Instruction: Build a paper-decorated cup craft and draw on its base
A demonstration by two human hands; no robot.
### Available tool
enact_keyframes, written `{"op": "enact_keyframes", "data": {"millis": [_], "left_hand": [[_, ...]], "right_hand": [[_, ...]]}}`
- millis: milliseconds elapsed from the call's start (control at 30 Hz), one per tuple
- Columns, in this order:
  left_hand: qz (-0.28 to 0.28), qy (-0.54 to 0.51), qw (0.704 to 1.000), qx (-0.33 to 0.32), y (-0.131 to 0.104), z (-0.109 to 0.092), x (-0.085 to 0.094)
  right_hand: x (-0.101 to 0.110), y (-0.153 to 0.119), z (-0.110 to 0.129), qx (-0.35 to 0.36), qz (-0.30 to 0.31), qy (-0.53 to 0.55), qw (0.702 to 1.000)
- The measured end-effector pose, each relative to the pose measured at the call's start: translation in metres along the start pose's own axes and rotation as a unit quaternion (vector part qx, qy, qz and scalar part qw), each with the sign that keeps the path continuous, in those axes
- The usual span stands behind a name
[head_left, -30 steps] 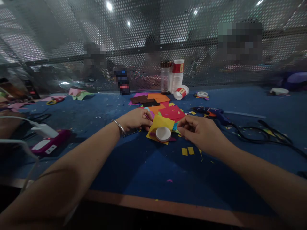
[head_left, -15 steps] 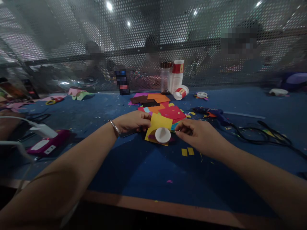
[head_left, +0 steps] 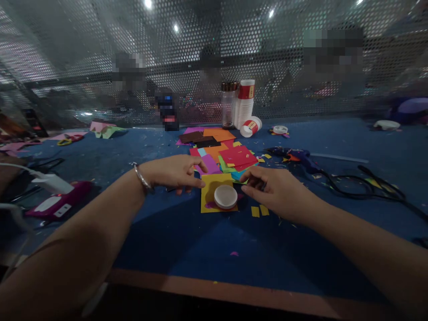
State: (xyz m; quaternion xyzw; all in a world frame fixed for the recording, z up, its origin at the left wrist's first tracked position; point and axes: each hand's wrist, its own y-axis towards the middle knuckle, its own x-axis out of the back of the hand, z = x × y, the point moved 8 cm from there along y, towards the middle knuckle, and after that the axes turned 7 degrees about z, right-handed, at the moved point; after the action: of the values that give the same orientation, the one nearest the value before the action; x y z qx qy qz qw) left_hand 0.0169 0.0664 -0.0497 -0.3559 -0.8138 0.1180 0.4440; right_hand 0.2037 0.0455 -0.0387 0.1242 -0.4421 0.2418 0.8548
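A square of yellow paper point(head_left: 207, 191) lies flat on the blue table, with a shallow round white piece, like a cut cup base point(head_left: 225, 197), on it. Purple scraps show beside the white piece. My left hand point(head_left: 177, 173) hovers at the yellow paper's left edge, thumb and fingers apart, holding nothing I can see. To the right of the paper is my right hand point(head_left: 272, 187), its fingers loosely curled with a gap between thumb and forefinger. Two small yellow paper pieces point(head_left: 260, 211) lie just below the right hand.
Coloured paper sheets point(head_left: 238, 156) are piled behind the yellow square. Further back stand a glass bottle point(head_left: 228, 107) and stacked paper cups point(head_left: 245, 104), one cup point(head_left: 250, 126) on its side. A glue gun point(head_left: 296, 156) with cable lies right, a purple power strip point(head_left: 62, 200) left.
The yellow paper, tilted up in my left hand before, now lies flat with the white piece on it. My left hand has let go and moved left; my right hand is nearly unmoved.
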Motion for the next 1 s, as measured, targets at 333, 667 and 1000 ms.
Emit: {"op": "enact_keyframes", "data": {"millis": [333, 667, 1000], "left_hand": [[-0.144, 0.187, 0.968, -0.088, 0.017, -0.026, 0.0], [-0.074, 0.114, 0.99, -0.044, 0.005, -0.024, -0.006], [-0.022, 0.169, 0.985, -0.027, -0.003, -0.015, -0.007]], "right_hand": [[0.015, -0.002, -0.002, 0.033, -0.052, -0.02, 0.998], [0.06, -0.004, -0.029, -0.041, -0.144, -0.07, 0.986], [0.118, -0.012, -0.118, -0.217, -0.174, -0.153, 0.948]]}}
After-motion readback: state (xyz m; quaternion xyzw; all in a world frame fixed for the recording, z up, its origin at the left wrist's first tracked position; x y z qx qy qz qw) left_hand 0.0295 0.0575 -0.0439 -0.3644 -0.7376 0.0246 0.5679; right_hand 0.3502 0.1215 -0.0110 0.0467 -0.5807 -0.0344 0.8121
